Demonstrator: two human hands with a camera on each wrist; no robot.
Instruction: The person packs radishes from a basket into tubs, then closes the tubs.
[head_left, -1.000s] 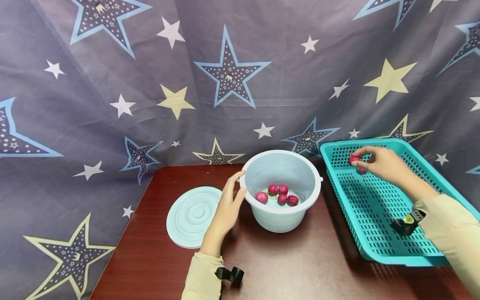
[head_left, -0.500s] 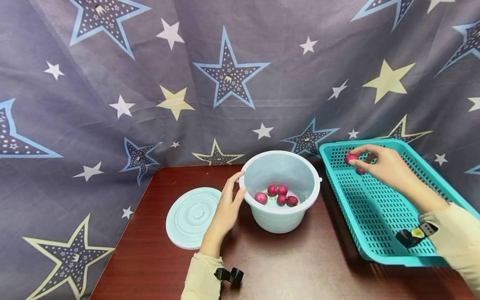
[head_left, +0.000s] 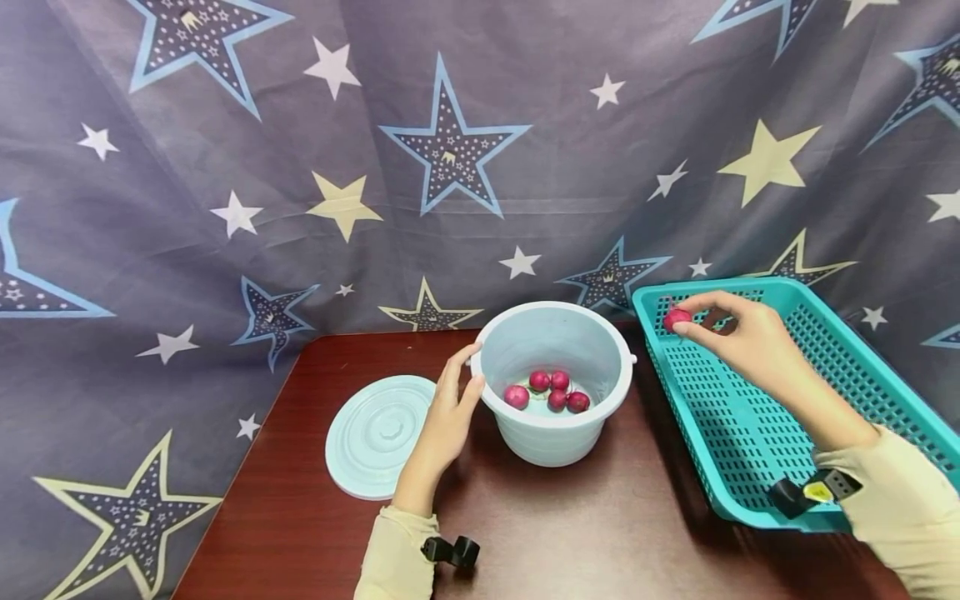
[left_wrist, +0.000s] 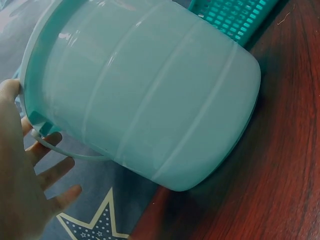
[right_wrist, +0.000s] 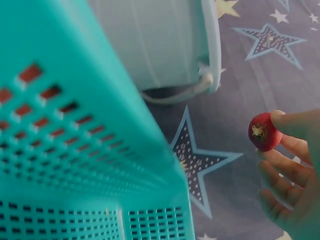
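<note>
In the head view my right hand [head_left: 738,337] pinches a red radish [head_left: 677,321] between thumb and fingertips, above the far left part of a turquoise basket [head_left: 738,421]. The right wrist view shows this radish [right_wrist: 265,132] from its cut end, past the basket's rim. A pale blue bucket [head_left: 551,437] stands upright left of the basket, with several radishes [head_left: 557,400] on its bottom. At the bucket's left rim rests my left hand [head_left: 448,412], its fingers spread and fairly straight. From the left wrist, those fingers [left_wrist: 55,172] lie beside the bucket's thin handle [left_wrist: 75,155].
A round pale blue lid [head_left: 378,437] lies flat on the dark red wooden table [head_left: 517,533], left of the bucket. Behind the table hangs a grey star-patterned cloth [head_left: 555,158]. The basket's raised wall [head_left: 675,417] stands a short way right of the bucket.
My right hand has lifted the radish and carried it left toward the bucket. Another radish, earlier visible in the basket beneath that hand, no longer shows. My left hand stays at the bucket's rim.
</note>
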